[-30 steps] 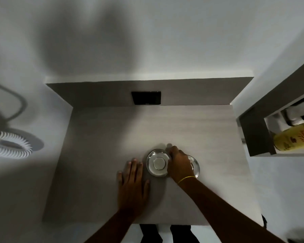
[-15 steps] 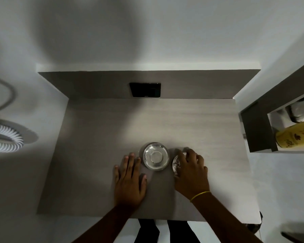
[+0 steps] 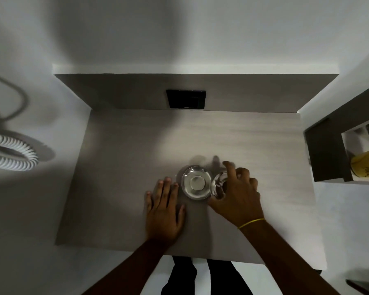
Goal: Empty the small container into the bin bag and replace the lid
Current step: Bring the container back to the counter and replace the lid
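A round shiny metal lid with a pale knob in its middle lies on the grey table. Right beside it stands the small glass container, partly covered by my right hand, whose fingers curl around it; the index finger is raised. My left hand lies flat on the table, fingers spread, just left of the lid and holding nothing. No bin bag is in view.
A black wall plate sits on the dark back panel. At the right, a shelf unit holds a yellow bottle. A white coiled hose hangs at the left. My legs show below the table's front edge.
My right hand moved from the lid to the container at its right and closed around it. The lid now lies alone on the table. My left hand stayed flat.
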